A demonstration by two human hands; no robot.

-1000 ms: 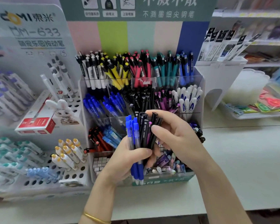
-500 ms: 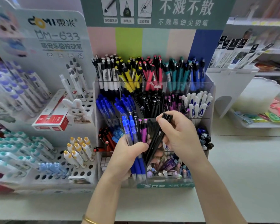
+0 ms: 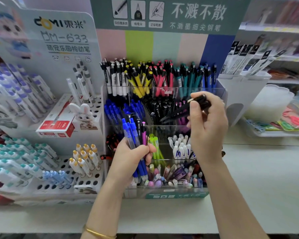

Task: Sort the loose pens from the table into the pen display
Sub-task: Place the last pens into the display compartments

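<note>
- Directly ahead, the clear tiered pen display [image 3: 221, 91] stood on the pale worktop [image 3: 266, 180], its compartments packed with pens grouped by colour.
- The left hand [image 3: 128, 157] gripped a bundle of loose pens [image 3: 130, 135], mostly blue with a black and a pink one. It held them upright in front of the display's lower tiers, fingers curled round the barrels.
- The right hand [image 3: 209, 130] pinched a few black pens [image 3: 176, 113] between thumb and fingers, raised over the middle tier. They tilted, their tips pointing down-left at the black-pen compartment [image 3: 155, 107].
- A gold bangle [image 3: 97, 232] circled the left wrist.
- Left of the display, a white holed rack [image 3: 86, 182] held white pens, with a red box [image 3: 57, 126] behind it.
</note>
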